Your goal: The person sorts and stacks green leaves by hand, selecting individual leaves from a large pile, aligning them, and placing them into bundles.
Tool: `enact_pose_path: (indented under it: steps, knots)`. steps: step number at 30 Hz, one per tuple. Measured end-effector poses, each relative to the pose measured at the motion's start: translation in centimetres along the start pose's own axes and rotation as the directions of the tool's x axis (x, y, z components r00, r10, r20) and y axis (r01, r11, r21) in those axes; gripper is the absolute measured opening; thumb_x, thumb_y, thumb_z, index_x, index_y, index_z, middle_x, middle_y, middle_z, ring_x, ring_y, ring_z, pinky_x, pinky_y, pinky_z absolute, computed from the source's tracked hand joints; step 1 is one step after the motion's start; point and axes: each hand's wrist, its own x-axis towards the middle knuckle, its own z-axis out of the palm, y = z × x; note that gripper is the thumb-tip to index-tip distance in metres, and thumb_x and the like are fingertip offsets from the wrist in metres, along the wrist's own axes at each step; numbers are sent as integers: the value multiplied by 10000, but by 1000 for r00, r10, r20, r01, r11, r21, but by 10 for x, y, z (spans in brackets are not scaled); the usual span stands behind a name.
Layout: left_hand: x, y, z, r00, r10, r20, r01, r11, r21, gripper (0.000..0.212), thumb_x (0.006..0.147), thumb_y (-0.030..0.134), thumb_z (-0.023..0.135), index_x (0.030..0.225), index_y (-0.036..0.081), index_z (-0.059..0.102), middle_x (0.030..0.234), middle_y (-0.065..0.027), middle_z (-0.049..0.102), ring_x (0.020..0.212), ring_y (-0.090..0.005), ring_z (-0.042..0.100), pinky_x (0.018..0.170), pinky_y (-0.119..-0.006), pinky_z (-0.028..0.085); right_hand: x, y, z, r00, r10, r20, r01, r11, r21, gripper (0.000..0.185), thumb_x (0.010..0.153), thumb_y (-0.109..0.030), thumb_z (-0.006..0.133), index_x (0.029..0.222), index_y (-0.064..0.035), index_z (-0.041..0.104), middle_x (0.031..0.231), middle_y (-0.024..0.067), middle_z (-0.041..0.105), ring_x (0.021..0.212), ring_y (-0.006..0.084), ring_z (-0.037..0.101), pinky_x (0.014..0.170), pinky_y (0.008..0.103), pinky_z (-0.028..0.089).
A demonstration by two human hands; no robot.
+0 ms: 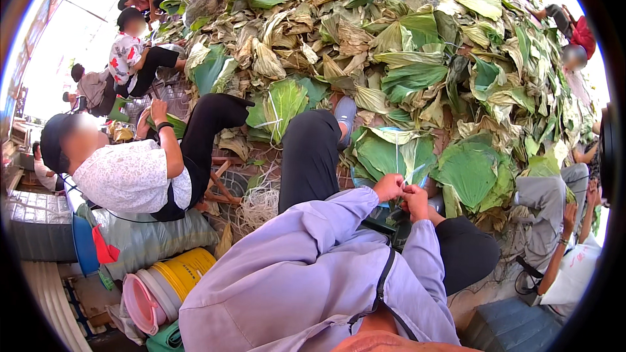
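Observation:
A bundle of large green leaves [386, 154] lies on the ground between my feet, with a pale plastic string [397, 151] running up over it. My left hand [390, 187] and my right hand [415, 201] meet at the bundle's near edge, fingertips pinched together on the string, whose loose ends stick up between them. Under the bundle shows the rim of a light blue item. A stack of flat green leaves [472, 173] rests just right of the bundle. Left of my knee stands another leaf bundle [281, 110] tied with white string.
A large heap of drying leaves [337, 34] spreads ahead. Loose string [259, 208] lies by a wooden stool [222, 186] at left. A seated co-worker [132, 166] is close on the left, another [552, 215] on the right. Stacked buckets [183, 274] stand behind left.

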Motion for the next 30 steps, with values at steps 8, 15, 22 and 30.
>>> enact_pose_path:
  steps: [8,15,22,30]
  knots:
    - [-11,20,3,932,336,-136,-167,730,662,120,790,116,611,884,90,680,809,-159,688,775,-392,650,694,-466,522,6,8,8,993,48,106,-57,995,83,135,796,45,631,893,-45,660,699,13,593,493,105,501,410,250,333]
    - [-16,27,2,943,326,-61,-208,726,656,132,804,111,642,932,77,650,835,-164,689,819,-402,653,705,-478,516,2,7,7,996,34,82,-38,998,51,53,832,-30,680,836,-69,644,669,10,599,487,106,522,415,253,389]
    - [-16,19,-1,883,456,111,-360,505,784,79,849,135,616,906,83,632,888,-149,644,863,-377,649,732,-483,506,5,12,13,996,79,31,-83,985,152,98,834,29,645,931,14,648,679,81,609,460,148,510,393,282,344]
    - [-20,19,1,891,418,178,-369,435,821,118,883,162,595,984,102,587,938,-161,587,836,-407,636,708,-513,497,8,22,11,998,42,44,-48,985,168,61,842,36,640,903,34,645,677,98,610,459,168,513,393,316,349]
